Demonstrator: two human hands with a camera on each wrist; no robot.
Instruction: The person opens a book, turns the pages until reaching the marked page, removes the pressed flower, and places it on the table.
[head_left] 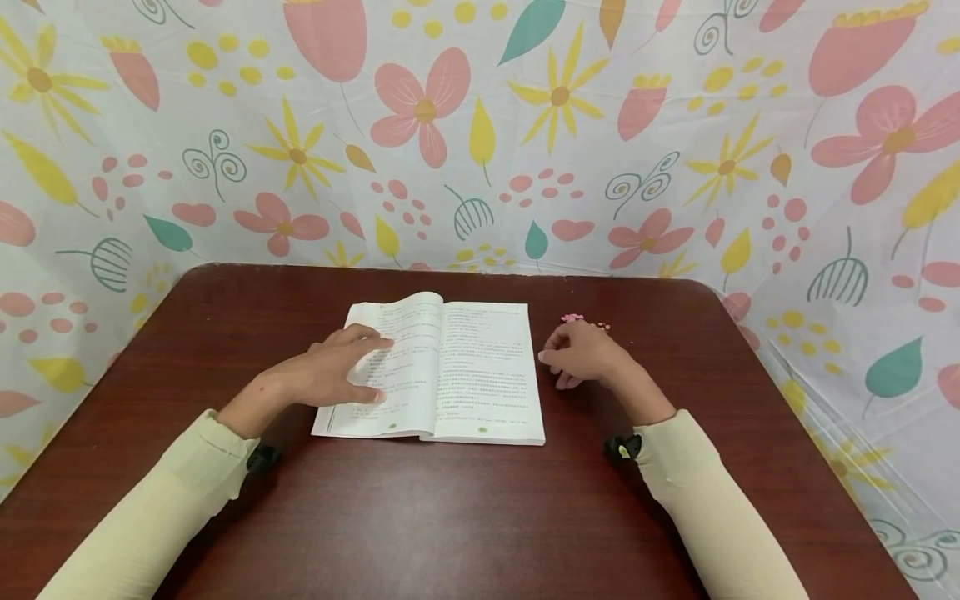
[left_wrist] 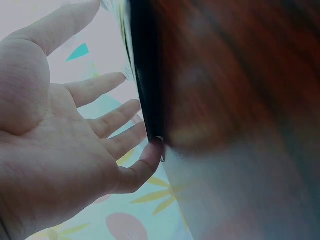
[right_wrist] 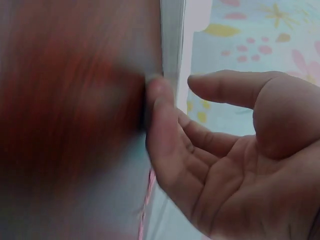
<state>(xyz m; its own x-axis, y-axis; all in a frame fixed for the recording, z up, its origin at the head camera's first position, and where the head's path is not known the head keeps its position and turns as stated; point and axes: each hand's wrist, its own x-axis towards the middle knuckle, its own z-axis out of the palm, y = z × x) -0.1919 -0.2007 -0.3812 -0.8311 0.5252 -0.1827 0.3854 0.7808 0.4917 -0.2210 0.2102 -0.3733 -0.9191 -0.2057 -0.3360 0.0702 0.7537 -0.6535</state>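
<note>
An open book (head_left: 487, 375) with printed pages lies on the dark wooden table, its left-hand page curving up near the spine. My left hand (head_left: 326, 371) rests over the left page with fingers spread and thumb apart. In the left wrist view, that hand (left_wrist: 75, 125) has its fingertips right at the book's edge. Just right of the book is my right hand (head_left: 585, 352), fingers loosely curled and nothing in its grasp. The right wrist view shows the thumb of this hand (right_wrist: 225, 150) held apart from the bent fingers, beside the book's page block (right_wrist: 172, 45).
Behind the right hand lies a small pink cluster (head_left: 572, 317), with tiny pinkish bits (head_left: 603, 326) next to it. The table (head_left: 420, 525) ends at a white curtain (head_left: 480, 225) printed with flowers and leaves. Dark bands circle both wrists below pale sleeves (head_left: 161, 500).
</note>
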